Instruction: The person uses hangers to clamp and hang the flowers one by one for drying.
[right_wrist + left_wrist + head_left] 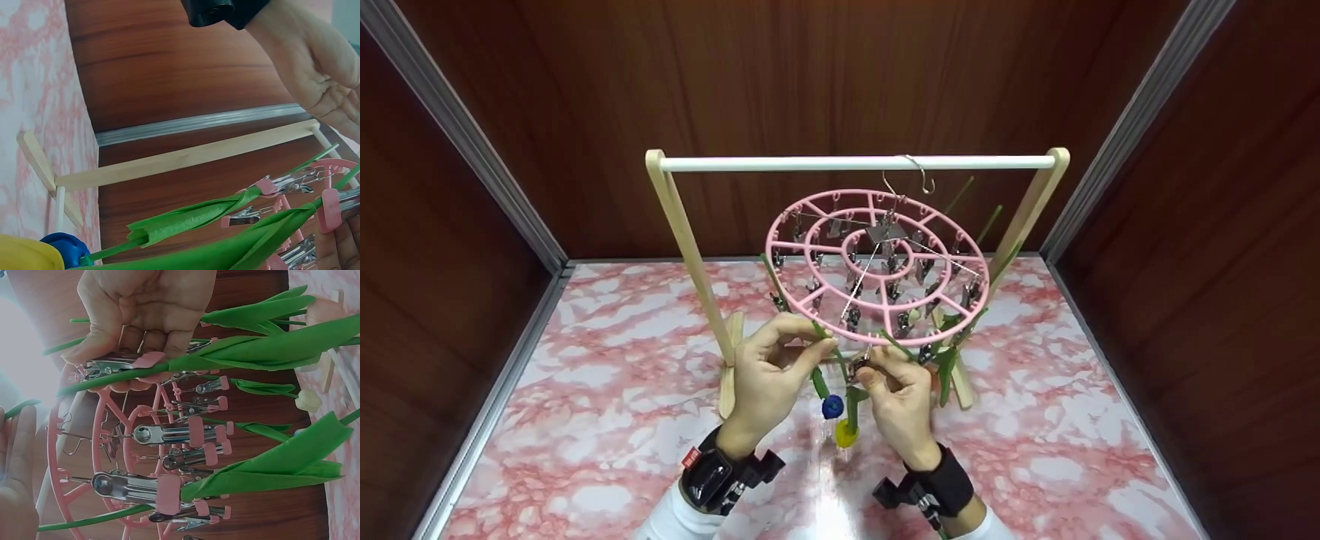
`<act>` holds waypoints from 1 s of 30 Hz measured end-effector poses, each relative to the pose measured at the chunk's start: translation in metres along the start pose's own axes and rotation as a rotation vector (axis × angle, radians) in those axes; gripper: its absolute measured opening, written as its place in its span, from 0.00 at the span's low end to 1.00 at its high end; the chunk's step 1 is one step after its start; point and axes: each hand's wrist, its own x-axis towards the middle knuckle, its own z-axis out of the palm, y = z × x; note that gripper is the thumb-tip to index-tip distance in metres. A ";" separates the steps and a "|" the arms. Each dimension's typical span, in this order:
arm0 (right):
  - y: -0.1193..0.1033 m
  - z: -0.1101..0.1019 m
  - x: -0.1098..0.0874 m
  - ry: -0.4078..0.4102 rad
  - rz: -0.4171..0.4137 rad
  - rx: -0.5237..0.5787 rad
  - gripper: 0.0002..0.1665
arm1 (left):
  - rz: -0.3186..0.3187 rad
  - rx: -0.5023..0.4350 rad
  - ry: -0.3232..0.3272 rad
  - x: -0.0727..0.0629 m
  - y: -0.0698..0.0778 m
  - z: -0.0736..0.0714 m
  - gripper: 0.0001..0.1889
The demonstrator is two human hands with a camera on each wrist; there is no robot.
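Observation:
My left hand (771, 371) pinches the thin upper stem of a yellow tulip (847, 433) between thumb and forefinger. The flower hangs head down, its green leaf (264, 349) spreading along the stem. With thumb and fingers my right hand (904, 401) grips a metal clip (109, 367) with pink tips, at the near rim of a round pink hanger (866, 341). In the left wrist view the stem runs across this clip. Close beside the yellow bloom, a blue flower (832, 407) hangs just right of my left hand.
The hanger hangs by a metal hook (928, 176) from a white rod (780, 163) on wooden posts (690, 255). Several metal clips (163, 434) dangle from its rings, some holding green stems. A pale tulip (308, 400) hangs farther back. Brown panels (840, 82) enclose the marbled tabletop (607, 450).

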 end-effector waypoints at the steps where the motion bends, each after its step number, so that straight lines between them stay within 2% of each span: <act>1: 0.000 0.000 0.000 0.002 -0.004 -0.005 0.12 | 0.004 0.000 -0.002 0.000 0.000 0.000 0.11; 7: 0.003 0.000 0.000 0.003 -0.028 0.010 0.13 | 0.013 -0.003 -0.006 0.000 -0.001 0.001 0.11; 14: 0.004 -0.001 -0.003 0.000 -0.024 -0.094 0.17 | -0.009 -0.009 -0.010 -0.002 0.000 0.001 0.10; 21: 0.006 0.001 -0.005 -0.003 -0.032 -0.064 0.18 | -0.024 -0.005 -0.016 -0.005 -0.002 -0.003 0.09; 30: 0.007 -0.002 -0.013 0.019 -0.022 -0.040 0.22 | -0.018 0.080 -0.005 -0.017 -0.009 -0.013 0.12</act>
